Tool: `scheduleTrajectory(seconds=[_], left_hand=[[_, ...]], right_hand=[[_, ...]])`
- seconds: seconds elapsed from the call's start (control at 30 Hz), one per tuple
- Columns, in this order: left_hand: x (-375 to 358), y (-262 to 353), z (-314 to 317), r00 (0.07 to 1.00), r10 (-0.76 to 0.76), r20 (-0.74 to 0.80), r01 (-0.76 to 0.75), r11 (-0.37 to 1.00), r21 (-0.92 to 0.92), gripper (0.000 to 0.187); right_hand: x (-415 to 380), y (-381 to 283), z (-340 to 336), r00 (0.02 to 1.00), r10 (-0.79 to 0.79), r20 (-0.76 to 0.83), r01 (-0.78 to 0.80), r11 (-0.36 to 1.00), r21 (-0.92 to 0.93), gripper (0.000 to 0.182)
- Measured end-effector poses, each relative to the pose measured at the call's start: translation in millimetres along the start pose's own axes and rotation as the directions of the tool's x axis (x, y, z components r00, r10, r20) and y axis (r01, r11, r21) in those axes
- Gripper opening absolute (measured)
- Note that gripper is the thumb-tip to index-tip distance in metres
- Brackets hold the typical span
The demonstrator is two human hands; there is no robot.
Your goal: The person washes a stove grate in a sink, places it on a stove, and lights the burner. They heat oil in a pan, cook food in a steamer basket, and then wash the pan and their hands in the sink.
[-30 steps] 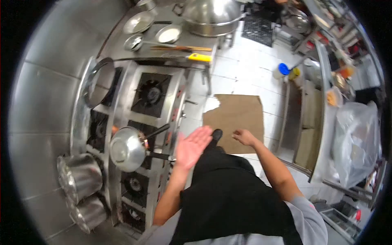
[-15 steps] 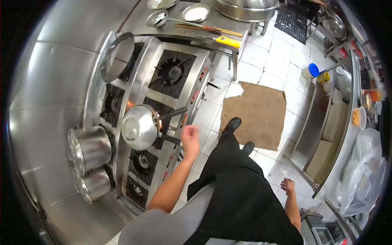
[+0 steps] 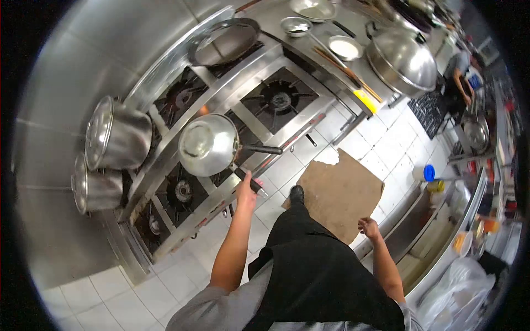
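An upturned silver metal bowl or pan [image 3: 208,144] with a rounded, shiny bottom covers a pan on the gas stove [image 3: 287,132]. Two dark handles stick out toward me from this stack. My left hand [image 3: 246,192] is closed around the nearer pan handle [image 3: 256,188], its fingertips showing on the far side. The other handle [image 3: 266,149] is free, farther up. What lies under the upturned metal is hidden. Out to the right, my right hand [image 3: 369,227] hangs in the air above the floor, fingers loosely bent and apart, holding nothing.
Two lidded stockpots [image 3: 124,135] stand at the stove's left. A large wok [image 3: 226,41] leans behind the burners. The steel table [image 3: 353,83] holds bowls, a ladle and a domed steamer [image 3: 406,60]. Cardboard [image 3: 342,193] covers floor tiles. Another person [image 3: 459,77] works far right.
My left hand has gone from beside the handle to gripping it. The view has turned, and my right hand has come up and forward.
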State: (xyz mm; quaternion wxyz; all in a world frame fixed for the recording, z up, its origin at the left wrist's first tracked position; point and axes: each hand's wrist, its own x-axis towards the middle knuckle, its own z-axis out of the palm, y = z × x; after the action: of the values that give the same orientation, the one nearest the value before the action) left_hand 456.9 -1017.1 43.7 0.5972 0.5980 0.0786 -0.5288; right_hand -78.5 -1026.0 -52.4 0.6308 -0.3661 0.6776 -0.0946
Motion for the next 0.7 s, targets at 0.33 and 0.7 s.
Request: scheduleTrajectory(seconds=[0.33, 0.7], left_hand=[[-7, 5, 3, 1.000, -0.008, -0.008, 0.008, 1.000, -0.023, 0.035], [-41, -13, 21, 0.988, 0.086, -0.128, -0.064, 0.985, 0.163, 0.031]], right_hand=[[16, -266, 122, 0.800, -0.519, 0.300, 0.595, 0.623, -0.509, 0.042], [97, -363, 323, 0.489, -0.473, 0.733, 0.863, 0.139, -0.486, 0.054]])
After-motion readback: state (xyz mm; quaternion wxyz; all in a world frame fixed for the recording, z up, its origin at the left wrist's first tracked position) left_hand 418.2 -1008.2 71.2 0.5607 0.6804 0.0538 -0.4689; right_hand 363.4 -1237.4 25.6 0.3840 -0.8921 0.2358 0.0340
